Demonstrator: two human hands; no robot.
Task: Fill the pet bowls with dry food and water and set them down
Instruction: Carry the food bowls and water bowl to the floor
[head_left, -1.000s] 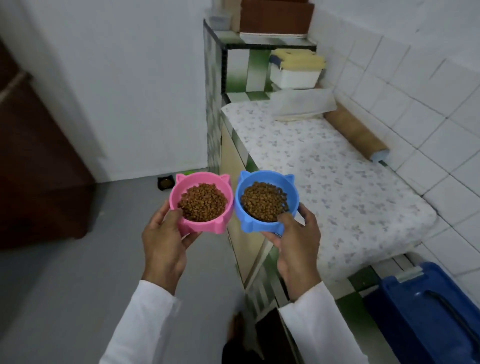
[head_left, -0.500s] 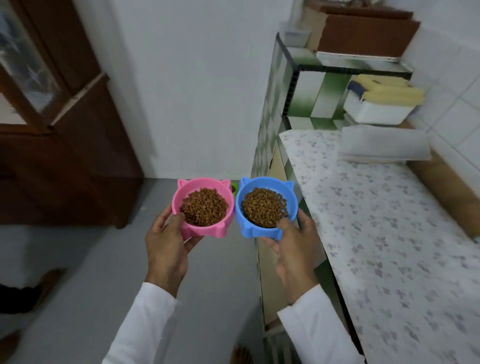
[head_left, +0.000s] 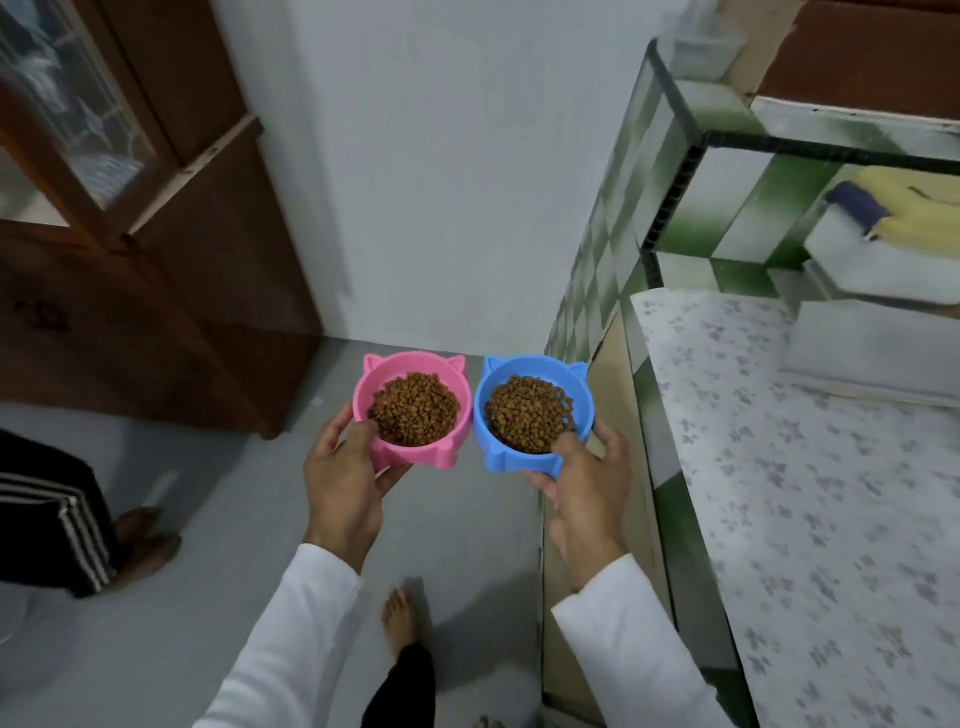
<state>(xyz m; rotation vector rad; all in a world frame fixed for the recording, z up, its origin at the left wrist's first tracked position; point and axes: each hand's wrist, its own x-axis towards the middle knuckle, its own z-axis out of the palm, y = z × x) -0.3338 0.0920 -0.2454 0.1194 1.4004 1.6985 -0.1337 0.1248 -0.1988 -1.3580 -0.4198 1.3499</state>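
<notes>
A pink cat-eared bowl (head_left: 400, 366) full of brown dry food is held up over the grey floor by my left hand (head_left: 345, 480), thumb over its near rim and fingers underneath. Right beside it, almost touching, a blue cat-eared bowl (head_left: 524, 364) with the same brown kibble sits in my right hand (head_left: 587, 491), gripped the same way at its near rim. Both bowls are level at about chest height.
A counter with a flowered cover (head_left: 810, 493) runs along the right, its tiled edge close to my right arm. A dark wooden cabinet (head_left: 156, 322) stands at left. Another person's leg and foot (head_left: 78, 519) are on the floor at left. My own foot (head_left: 402, 618) is below.
The view has swung left, away from the counter, toward the floor and cabinet. Both bowls stay side by side in my hands. A person's leg has come into view at left.
</notes>
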